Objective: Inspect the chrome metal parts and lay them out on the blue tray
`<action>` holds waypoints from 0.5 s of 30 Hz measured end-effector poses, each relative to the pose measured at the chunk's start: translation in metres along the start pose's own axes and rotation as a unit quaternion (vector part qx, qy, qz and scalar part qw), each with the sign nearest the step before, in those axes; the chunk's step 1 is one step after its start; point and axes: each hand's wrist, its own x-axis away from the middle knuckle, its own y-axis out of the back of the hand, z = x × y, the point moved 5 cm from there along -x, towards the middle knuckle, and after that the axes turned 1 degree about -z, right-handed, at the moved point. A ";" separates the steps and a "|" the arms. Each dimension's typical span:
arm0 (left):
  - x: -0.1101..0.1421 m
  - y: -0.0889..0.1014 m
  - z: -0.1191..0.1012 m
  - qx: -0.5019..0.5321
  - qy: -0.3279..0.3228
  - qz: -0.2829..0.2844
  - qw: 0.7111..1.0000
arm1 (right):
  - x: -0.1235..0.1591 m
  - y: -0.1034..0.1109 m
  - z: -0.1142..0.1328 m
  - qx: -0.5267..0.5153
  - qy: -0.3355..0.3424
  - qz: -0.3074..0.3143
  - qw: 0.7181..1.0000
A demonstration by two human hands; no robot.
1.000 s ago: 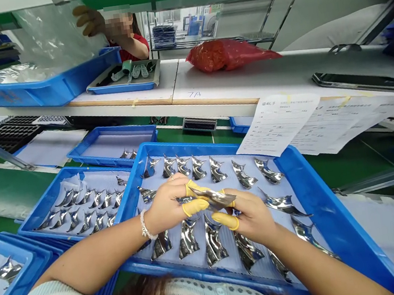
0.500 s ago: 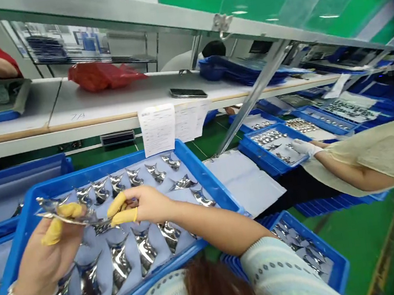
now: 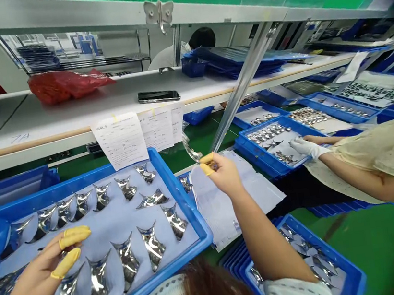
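My right hand [image 3: 224, 174] is raised past the right wall of a blue tray and pinches a thin, curved, mirror-polished metal piece [image 3: 190, 148] between fingers in yellow finger cots. My left hand [image 3: 43, 279], with yellow cots on its fingertips, hangs open just above the tray's lower left part and holds nothing. The blue tray [image 3: 191, 211] is lined with pale blue-grey sheet. Several similar polished, winged metal pieces [image 3: 152, 246] lie in rows on the sheet, and some near my left hand are partly hidden by it.
A pale sheet [image 3: 236, 200] lies right of the tray, beneath my right hand. A co-worker's white-gloved hand [image 3: 308, 147] reaches over another blue tray [image 3: 253, 133] of metal parts. Printed papers [image 3: 119, 140] hang from the white shelf [image 3: 69, 111], which holds a phone [image 3: 158, 96] and a red bag [image 3: 65, 85].
My hands have parted. The left has let go of the metal piece, and the right has carried it up and to the right, off the tray. The view has swung right.
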 end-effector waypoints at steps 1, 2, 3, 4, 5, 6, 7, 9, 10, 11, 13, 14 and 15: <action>0.000 -0.006 -0.006 -0.003 0.009 -0.011 1.000 | -0.007 -0.008 -0.034 0.021 -0.023 0.013 0.999; -0.001 -0.012 -0.012 -0.007 0.019 -0.021 1.000 | -0.012 -0.020 -0.066 0.044 -0.047 0.031 0.997; -0.002 -0.018 -0.017 -0.011 0.031 -0.033 0.999 | -0.015 -0.034 -0.093 0.067 -0.068 0.051 0.994; -0.004 -0.023 -0.021 -0.016 0.044 -0.044 0.998 | -0.016 -0.050 -0.116 0.087 -0.082 0.076 0.990; -0.006 -0.029 -0.023 -0.021 0.053 -0.058 0.997 | -0.016 -0.067 -0.134 0.106 -0.091 0.102 0.985; -0.009 -0.033 -0.024 -0.028 0.055 -0.073 0.995 | -0.016 -0.084 -0.149 0.123 -0.094 0.127 0.980; -0.012 -0.037 -0.024 -0.039 0.049 -0.091 0.994 | -0.016 -0.100 -0.159 0.137 -0.093 0.151 0.975; -0.018 -0.043 -0.020 -0.081 0.014 -0.118 0.990 | -0.016 -0.128 -0.172 0.161 -0.084 0.190 0.965; -0.020 -0.045 -0.017 -0.110 -0.008 -0.129 0.985 | -0.017 -0.139 -0.176 0.171 -0.078 0.205 0.961; -0.021 -0.045 -0.014 -0.140 -0.024 -0.137 0.980 | -0.019 -0.148 -0.180 0.179 -0.073 0.217 0.957; -0.022 -0.042 -0.007 -0.187 -0.032 -0.157 0.969 | -0.023 -0.161 -0.186 0.194 -0.065 0.236 0.950; -0.021 -0.039 -0.004 -0.198 -0.028 -0.169 0.965 | -0.024 -0.165 -0.188 0.199 -0.061 0.245 0.947; -0.020 -0.035 -0.001 -0.202 -0.023 -0.182 0.962 | -0.025 -0.168 -0.191 0.203 -0.057 0.253 0.944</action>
